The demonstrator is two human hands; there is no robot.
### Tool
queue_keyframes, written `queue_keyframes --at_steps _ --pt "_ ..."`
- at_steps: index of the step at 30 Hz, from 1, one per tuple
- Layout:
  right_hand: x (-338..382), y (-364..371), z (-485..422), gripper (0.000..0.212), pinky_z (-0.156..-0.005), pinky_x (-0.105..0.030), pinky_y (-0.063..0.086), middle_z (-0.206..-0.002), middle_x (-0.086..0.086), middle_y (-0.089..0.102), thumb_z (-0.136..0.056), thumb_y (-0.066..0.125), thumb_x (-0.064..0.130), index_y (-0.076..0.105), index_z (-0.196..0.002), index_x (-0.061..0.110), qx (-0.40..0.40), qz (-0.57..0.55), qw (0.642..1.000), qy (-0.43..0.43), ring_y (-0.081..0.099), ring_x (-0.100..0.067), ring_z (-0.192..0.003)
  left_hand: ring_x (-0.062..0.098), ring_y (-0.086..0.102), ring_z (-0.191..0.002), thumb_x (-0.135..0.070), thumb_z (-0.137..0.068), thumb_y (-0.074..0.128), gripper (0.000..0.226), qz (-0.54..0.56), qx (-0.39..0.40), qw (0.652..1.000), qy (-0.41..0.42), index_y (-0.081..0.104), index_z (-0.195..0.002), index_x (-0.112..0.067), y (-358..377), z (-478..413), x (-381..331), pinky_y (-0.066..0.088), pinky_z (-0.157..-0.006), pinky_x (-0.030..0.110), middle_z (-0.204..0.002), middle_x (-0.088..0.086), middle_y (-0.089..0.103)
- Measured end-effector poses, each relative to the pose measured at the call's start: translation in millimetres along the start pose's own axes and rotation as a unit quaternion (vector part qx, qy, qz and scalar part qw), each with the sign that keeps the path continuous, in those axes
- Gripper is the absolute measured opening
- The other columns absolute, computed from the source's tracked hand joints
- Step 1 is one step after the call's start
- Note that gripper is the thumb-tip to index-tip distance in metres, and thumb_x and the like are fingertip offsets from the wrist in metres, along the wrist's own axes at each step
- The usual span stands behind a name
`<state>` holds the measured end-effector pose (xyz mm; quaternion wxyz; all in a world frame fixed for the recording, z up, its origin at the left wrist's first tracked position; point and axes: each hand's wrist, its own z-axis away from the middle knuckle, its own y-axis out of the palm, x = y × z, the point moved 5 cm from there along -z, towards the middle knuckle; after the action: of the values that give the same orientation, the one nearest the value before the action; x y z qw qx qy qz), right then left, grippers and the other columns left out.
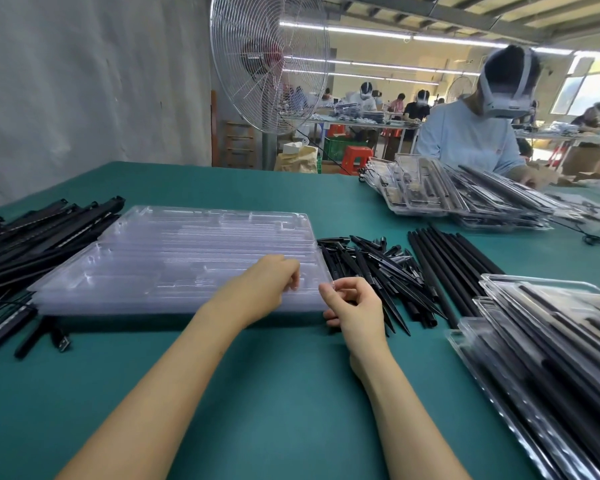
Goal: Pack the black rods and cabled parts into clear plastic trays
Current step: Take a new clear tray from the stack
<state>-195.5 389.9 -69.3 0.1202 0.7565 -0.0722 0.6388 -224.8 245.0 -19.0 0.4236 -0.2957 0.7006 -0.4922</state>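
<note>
Working at the near right corner of the stack of clear plastic trays (174, 258) lying mid-way across the tabletop (257, 375): left hand (267, 285) fingers curled onto the top rim, right hand (354, 306) thumb and forefinger pinched on the corner lip, probably to peel one tray loose. Crowded by black rods (440, 268) at right and cabled bars (42, 233) at left; free room only nearward

No readable text, labels or numbers anywhere.
</note>
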Motion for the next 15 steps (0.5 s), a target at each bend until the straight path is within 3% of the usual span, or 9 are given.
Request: queue_keyframes --at_steps 3,10,15 --pt "0.3 -0.4 -0.1 0.014 -0.046 -0.017 0.044 -0.078 -0.005 0.053 -0.083 0.070 0.013 0.056 -0.085 0.012 0.007 -0.004 1.000 0.001 0.054 -0.005 -0.047 0.013 0.046 -0.087 0.015 -0.076 0.032 0.040 0.012 -0.009 1.000 -0.007 0.047 -0.084 -0.022 -1.5 -0.1 -0.3 0.040 -0.079 0.024 -0.082 -0.013 0.035" --pt "0.3 -0.1 -1.8 0.014 -0.051 -0.019 0.044 -0.080 -0.002 0.055 -0.083 0.068 0.010 0.056 -0.088 0.014 0.037 -0.031 0.998 0.036 0.053 -0.005 -0.048 0.019 0.045 -0.099 0.015 -0.076 0.029 0.043 -0.026 -0.030 0.999 0.010 0.043 -0.090 -0.024 -6.5 3.5 -5.8 0.044 -0.089 0.038 -0.095 -0.004 0.037" --pt "-1.0 3.9 -2.6 0.018 -0.050 -0.020 0.039 -0.079 -0.001 0.050 -0.082 0.064 0.005 0.050 -0.084 0.016 0.029 -0.006 0.998 0.055 0.047 -0.010 -0.053 0.018 0.046 -0.101 0.013 -0.082 0.032 0.048 -0.064 -0.001 0.998 0.028 0.051 -0.114 -0.017 -0.9 4.2 -7.0 0.044 -0.087 0.032 -0.101 -0.003 0.040"
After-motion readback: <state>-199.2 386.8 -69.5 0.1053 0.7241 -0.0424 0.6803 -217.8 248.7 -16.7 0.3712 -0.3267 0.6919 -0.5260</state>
